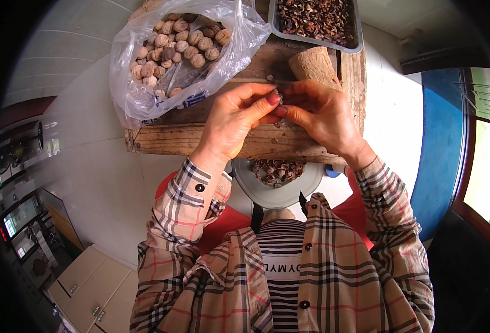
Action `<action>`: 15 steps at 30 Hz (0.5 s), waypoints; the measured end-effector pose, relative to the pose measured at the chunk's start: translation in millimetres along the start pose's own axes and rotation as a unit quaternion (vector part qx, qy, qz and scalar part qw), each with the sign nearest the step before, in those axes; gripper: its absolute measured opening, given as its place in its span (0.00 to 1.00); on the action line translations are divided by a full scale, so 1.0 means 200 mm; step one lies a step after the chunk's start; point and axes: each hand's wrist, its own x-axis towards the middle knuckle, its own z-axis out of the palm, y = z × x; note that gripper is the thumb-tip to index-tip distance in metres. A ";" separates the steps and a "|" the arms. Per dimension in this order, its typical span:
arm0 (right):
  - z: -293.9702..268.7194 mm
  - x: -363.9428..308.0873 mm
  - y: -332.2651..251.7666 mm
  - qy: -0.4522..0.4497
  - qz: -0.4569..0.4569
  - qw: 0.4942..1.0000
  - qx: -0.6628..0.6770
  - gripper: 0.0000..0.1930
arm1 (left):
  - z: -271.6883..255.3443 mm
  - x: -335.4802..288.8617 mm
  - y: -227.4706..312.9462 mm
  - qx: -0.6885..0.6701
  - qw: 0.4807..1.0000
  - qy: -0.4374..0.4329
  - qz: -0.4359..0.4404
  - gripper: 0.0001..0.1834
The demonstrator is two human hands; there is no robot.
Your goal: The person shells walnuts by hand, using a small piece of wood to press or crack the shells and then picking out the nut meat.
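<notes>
My left hand (235, 115) and my right hand (327, 114) meet above the front of a wooden table (200, 139). Both are closed, thumbs and fingertips pinched together around a small walnut piece (280, 100). Most of that piece is hidden by my fingers. Left of my hands, a clear plastic bag (124, 72) lies spread wide with many whole walnuts (181, 47) inside. Just beyond my right hand is a tan, rough, rounded block (312, 62), perhaps wood. A few brown crumbs lie on the boards under my fingertips.
A grey tray (316, 44) of dark brown broken bits stands at the far right of the table. Below the near table edge, a pale basin (248, 186) holds cracked walnut shells (278, 172). Cabinets (92, 291) stand at lower left; a blue panel (439, 150) is at right.
</notes>
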 end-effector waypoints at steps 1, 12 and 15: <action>0.00 0.00 0.01 -0.001 0.009 1.000 0.001 0.16 | 0.00 0.00 0.00 -0.002 1.000 -0.001 -0.006 0.15; -0.01 0.00 -0.02 -0.031 0.025 0.999 -0.011 0.14 | 0.01 -0.01 -0.01 0.065 0.997 0.023 0.031 0.15; -0.02 0.00 -0.04 -0.041 0.047 0.998 -0.030 0.14 | 0.01 -0.01 -0.01 0.084 0.996 0.024 0.029 0.15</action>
